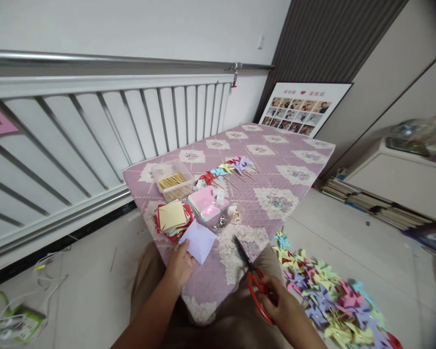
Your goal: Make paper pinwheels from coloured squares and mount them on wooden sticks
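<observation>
In my left hand point(182, 264) is a square of lilac paper point(199, 241), pinched at its left corner above the table's near end. Crease or cut lines run in from its corners. My right hand point(276, 301) grips red-handled scissors point(250, 269), their dark blades pointing up and left and apart from the paper. A stack of coloured paper squares point(172, 217), cream on top, lies just beyond the left hand. Behind it stands a clear plastic box point(173, 180) of thin wooden sticks. Pink sheets point(207, 201) fill another container beside small metal fasteners point(222, 221).
Several finished paper pinwheels point(227, 169) on sticks lie further back on the flowered tablecloth point(276, 196). A big heap of pinwheels point(334, 300) covers the floor at right. A radiator point(167, 116) lines the left wall, and a power strip point(23, 325) with cables sits on the floor.
</observation>
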{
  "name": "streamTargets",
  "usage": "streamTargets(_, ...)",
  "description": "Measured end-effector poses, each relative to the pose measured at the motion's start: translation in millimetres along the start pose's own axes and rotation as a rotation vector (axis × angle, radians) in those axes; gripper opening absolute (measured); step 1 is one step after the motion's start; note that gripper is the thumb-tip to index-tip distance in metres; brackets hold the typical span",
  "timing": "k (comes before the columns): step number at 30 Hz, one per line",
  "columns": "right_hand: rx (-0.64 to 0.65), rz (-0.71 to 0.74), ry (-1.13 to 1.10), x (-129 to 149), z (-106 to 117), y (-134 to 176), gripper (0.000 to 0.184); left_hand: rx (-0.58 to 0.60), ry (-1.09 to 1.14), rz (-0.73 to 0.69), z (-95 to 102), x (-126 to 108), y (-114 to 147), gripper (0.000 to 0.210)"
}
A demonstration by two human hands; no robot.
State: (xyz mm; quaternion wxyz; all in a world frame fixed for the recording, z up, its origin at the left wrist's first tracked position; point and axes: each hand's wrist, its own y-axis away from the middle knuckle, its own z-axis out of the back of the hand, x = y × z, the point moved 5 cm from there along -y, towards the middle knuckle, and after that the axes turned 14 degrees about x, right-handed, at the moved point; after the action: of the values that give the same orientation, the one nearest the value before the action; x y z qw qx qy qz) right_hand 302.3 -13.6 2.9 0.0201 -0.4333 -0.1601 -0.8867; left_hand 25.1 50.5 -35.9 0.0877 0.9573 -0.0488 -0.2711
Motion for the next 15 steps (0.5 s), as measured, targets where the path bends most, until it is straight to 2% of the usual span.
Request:
streamTargets(3,-0.005,0.035,-0.338,-4,0,10,0.048,-0.051,0.005,0.011,1.9,0,-1,0.028)
streamTargets(6,0.038,0.032,-0.590,4,-12,18,0.061,-0.115,-0.004,0.028,3.7,1,-2,0.030)
streamTargets(8,0.157,0.075,-0.688,18,-28,23,0.055,-0.142,-0.008,0.029,2.4,1,-2,0.029)
streamTargets(10,0.285,0.105,-0.691,34,-44,26,0.045,-0.132,0.002,0.003,-2.8,-1,-2,0.027)
streamTargets(13,0.363,0.107,-0.653,51,-60,29,0.031,-0.125,0.016,-0.042,-14.2,-7,1,0.025)
streamTargets(15,0.389,0.114,-0.640,59,-68,29,0.028,-0.121,0.024,-0.061,-22.9,-12,5,0.024)
